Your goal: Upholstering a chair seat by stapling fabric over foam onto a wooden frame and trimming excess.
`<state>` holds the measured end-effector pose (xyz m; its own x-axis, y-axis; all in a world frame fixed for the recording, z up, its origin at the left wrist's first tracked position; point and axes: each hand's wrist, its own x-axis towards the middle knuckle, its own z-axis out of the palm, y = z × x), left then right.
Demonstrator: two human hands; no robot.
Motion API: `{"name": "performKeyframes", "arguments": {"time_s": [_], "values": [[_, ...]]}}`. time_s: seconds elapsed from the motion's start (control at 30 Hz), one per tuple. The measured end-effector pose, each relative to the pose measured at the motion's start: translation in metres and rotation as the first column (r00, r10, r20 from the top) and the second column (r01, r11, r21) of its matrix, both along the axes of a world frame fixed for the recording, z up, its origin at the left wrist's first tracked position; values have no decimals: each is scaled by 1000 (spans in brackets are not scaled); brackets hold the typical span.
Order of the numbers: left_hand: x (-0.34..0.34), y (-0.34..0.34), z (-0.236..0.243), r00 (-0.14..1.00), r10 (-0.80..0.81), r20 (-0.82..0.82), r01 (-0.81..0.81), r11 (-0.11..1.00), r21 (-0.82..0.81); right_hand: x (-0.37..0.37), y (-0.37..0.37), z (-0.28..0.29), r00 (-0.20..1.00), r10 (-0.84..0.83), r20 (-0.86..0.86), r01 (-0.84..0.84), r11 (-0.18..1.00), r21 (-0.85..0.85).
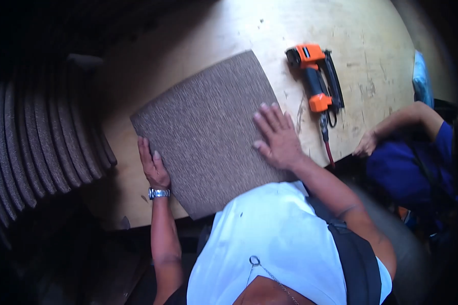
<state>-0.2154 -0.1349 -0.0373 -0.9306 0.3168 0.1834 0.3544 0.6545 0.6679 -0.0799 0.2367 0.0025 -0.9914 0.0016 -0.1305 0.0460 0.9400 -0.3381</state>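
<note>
A brown-grey textured fabric panel (208, 122), roughly square with a slightly curved far edge, lies tilted on a pale wooden table. My left hand (154, 165), with a metal watch at the wrist, rests along the panel's left edge, fingers stretched out. On the right part of the panel my right hand (279, 136) lies flat with its fingers spread. Neither hand grips anything. To the right of my right hand an orange and black pneumatic staple gun (315, 79) rests on its side, joined to a red air hose (329, 152).
Several similar brown panels (40, 137) stand stacked in a curved row at the left. The wooden tabletop (361, 30) is scratched. At the right edge, a co-worker's hand (365, 144) touches the table, near a dark blue garment (402, 168). A light-blue packet (421, 79) lies farther back.
</note>
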Motion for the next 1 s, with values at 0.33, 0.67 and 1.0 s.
{"name": "performKeyframes", "arguments": {"time_s": [0.33, 0.67, 1.0], "values": [[182, -21, -2, 994, 83, -76, -95, 981, -169, 96, 28, -34, 932, -235, -277, 124, 922, -366], [193, -36, -17, 858, 514, 10, -492, 815, 305, 109, 26, -47, 862, -333, -382, 212, 922, -323], [219, -69, 24, 916, 289, 279, -339, 929, 149, 137, 23, -15, 669, -606, 430, 733, 445, -514]]}}
